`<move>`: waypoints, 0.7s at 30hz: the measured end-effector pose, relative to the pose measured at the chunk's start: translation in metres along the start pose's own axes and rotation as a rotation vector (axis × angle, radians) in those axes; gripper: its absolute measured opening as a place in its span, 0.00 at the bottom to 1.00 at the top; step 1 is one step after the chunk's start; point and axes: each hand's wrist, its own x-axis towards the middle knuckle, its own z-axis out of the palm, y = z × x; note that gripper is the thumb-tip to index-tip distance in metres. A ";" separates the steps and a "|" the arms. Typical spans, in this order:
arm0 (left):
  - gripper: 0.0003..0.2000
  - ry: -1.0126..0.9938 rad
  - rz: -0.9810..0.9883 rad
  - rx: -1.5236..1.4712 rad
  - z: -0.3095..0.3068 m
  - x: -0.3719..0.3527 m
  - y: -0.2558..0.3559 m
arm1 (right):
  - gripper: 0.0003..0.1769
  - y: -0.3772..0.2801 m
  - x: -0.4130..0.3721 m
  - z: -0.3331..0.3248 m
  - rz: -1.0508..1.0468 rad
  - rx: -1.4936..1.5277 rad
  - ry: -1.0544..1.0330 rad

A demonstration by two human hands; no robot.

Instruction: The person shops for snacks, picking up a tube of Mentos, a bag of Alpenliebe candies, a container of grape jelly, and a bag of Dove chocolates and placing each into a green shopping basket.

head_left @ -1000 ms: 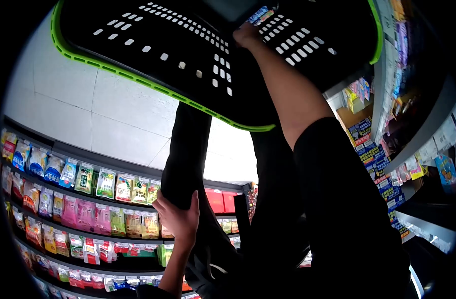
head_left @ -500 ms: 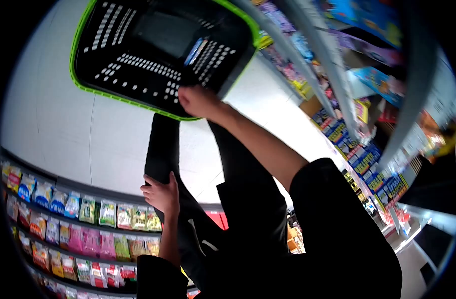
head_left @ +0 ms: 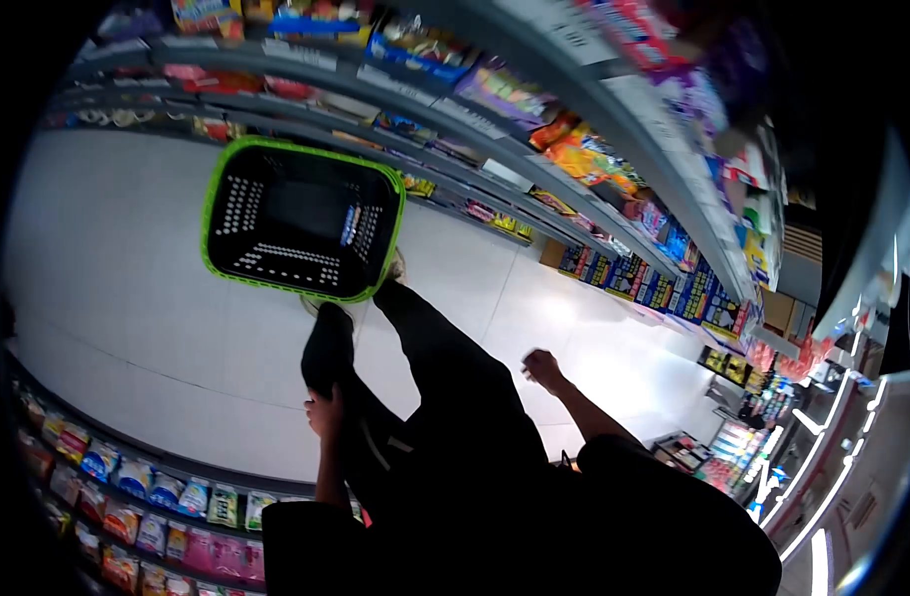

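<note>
A black shopping basket with a bright green rim [head_left: 306, 147] stands on the floor ahead of my feet. A slim blue-and-white item [head_left: 352, 225] rests inside it against the right-hand wall; its kind is too small to tell. My left hand [head_left: 324, 412] lies on my left leg near the knee, holding nothing, its fingers apart and partly turned from view. Out to the right, over the pale floor, my right hand [head_left: 542, 368] hangs free with curled fingers. I see nothing in it, and it is well apart from the basket.
Shelves of colourful snack packets [head_left: 584, 159] run along the top and right. Blue-and-yellow boxes [head_left: 654, 288] stand low at the right. Another shelf with bagged snacks [head_left: 167, 492] curves along the lower left. Bright lights [head_left: 823, 487] show at the far right.
My right hand has left the basket and swung out to the right. The basket appears smaller and lower in view, and more of the upper shelves shows. My left hand stays at my leg.
</note>
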 end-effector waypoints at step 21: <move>0.12 -0.399 0.664 -0.877 -0.100 -0.056 0.095 | 0.15 -0.034 0.021 0.043 -0.482 -0.204 0.052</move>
